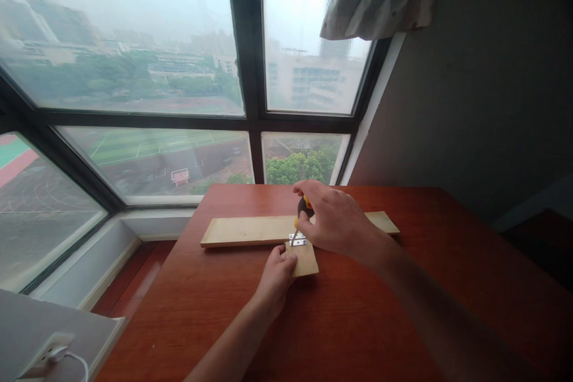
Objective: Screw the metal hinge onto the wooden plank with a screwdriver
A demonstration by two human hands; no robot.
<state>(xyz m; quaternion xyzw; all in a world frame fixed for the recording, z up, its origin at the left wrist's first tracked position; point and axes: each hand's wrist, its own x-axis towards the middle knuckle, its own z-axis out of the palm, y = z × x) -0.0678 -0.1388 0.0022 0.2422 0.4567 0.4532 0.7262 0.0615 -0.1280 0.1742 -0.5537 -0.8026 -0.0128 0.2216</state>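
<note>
Our right hand (335, 218) grasps screwdriver (305, 208); left hand (277, 274) pinches small board (307, 264). Small board likely light, stiff: we hold edges, clear of hinge (299, 242).

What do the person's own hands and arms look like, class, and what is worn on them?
The left hand and right hand are bare, with no gloves. Both forearms are uncovered where they show, without sleeves, and no watch or bracelet is visible.
</note>
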